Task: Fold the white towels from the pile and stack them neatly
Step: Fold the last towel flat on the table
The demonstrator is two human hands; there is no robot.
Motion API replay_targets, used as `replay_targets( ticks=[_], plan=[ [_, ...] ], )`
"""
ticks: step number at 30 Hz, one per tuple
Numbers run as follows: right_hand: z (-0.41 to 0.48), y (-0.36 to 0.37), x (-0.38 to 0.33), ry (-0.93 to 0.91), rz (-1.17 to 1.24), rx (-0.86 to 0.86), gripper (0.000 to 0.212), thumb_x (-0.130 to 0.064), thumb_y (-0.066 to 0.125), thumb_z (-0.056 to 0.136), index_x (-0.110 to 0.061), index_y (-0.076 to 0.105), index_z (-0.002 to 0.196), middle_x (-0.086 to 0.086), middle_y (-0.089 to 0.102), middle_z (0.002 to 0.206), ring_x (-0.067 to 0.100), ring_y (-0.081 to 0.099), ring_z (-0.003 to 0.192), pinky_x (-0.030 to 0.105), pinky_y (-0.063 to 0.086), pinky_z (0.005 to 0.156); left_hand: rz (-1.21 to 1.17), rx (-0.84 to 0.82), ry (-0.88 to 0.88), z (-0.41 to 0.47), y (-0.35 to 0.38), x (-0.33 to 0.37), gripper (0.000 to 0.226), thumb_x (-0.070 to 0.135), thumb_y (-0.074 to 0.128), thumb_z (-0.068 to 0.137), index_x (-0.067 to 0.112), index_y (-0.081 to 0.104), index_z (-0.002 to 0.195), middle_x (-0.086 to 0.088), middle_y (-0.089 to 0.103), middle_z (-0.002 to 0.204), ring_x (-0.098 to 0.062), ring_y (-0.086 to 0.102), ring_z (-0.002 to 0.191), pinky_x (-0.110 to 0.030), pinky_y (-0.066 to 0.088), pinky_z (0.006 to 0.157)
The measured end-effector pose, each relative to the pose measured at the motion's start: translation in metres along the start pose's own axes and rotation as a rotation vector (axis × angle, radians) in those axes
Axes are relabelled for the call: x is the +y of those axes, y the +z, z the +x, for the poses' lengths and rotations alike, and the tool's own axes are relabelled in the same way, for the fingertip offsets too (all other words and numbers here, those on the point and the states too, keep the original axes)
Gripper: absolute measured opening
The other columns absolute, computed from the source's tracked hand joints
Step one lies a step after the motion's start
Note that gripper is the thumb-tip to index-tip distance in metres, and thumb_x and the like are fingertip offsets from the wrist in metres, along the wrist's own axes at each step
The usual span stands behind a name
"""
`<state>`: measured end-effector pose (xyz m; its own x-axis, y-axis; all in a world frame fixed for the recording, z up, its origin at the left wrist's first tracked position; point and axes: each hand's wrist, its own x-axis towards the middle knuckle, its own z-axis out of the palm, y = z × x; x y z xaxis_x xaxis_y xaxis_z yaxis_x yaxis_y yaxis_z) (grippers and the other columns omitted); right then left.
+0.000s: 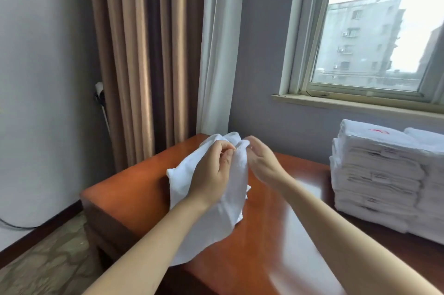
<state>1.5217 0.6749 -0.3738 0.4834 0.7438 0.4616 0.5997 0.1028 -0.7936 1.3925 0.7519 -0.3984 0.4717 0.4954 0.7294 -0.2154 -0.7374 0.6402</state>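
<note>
Pinching the white towel's (211, 198) bunched top edge, both hands, left (211, 170) and right (262, 162), meet above the table (276, 234).

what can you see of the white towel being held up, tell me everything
The white towel is a soft, terry-looking cloth, plain with no mark showing, unfolded and bunched. It is held up by its top edge, where the left hand and right hand pinch it close together. From there it hangs in loose folds over the reddish wooden table, one corner sticking out left. Whether its lower end rests on the table is unclear.
</note>
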Motion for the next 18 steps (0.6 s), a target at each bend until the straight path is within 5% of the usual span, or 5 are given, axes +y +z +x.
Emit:
replay_targets(
  ticks=[2,7,10,14,18],
  plan=[
    [-0.01,-0.023,-0.014,-0.007,0.098,0.049,0.021,-0.003,0.042,0.09,-0.013,0.059,0.082,-0.016,0.054,0.063,0.001,0.047,0.057,0.018,0.04,0.052,-0.036,-0.014,-0.023,-0.002,0.008,0.004,0.011,0.026,0.048,0.102,0.028,0.057,0.096,0.014,0.064,0.091,-0.006,0.062,0.089,-0.014,0.045,0.076],
    [-0.043,-0.08,-0.017,0.085,0.101,0.179,0.04,-0.026,0.04,0.074,0.013,0.051,0.082,0.007,0.041,0.071,0.015,0.037,0.066,0.029,0.028,0.057,0.048,-0.234,-0.106,-0.014,0.045,0.016,0.018,0.044,0.052,0.098,0.037,0.057,0.114,0.021,0.061,0.108,0.004,0.058,0.1,-0.032,0.054,0.088],
    [-0.07,-0.115,-0.012,0.201,0.166,0.283,0.027,-0.025,0.042,0.076,-0.007,0.06,0.068,0.004,0.048,0.068,0.015,0.043,0.066,0.026,0.035,0.059,0.117,-0.33,-0.025,-0.029,0.08,0.033,0.023,0.049,0.049,0.099,0.038,0.059,0.116,0.018,0.058,0.112,0.005,0.056,0.1,-0.032,0.053,0.087],
    [-0.119,-0.166,0.012,0.435,0.292,0.431,0.014,-0.033,0.046,0.068,-0.02,0.048,0.071,0.005,0.044,0.073,0.022,0.04,0.073,0.036,0.034,0.07,0.132,-0.427,0.076,-0.05,0.131,0.058,0.013,0.054,0.053,0.093,0.042,0.058,0.096,0.018,0.054,0.095,0.007,0.05,0.09,-0.027,0.049,0.077],
    [-0.183,-0.214,0.047,0.686,0.259,0.537,0.034,-0.031,0.043,0.085,-0.023,0.04,0.052,-0.003,0.039,0.05,0.014,0.04,0.044,0.023,0.034,0.048,0.189,-0.629,0.107,-0.071,0.187,0.078,0.02,0.045,0.058,0.092,0.031,0.07,0.1,0.008,0.057,0.102,-0.009,0.051,0.1,-0.034,0.047,0.086]
  ],
)
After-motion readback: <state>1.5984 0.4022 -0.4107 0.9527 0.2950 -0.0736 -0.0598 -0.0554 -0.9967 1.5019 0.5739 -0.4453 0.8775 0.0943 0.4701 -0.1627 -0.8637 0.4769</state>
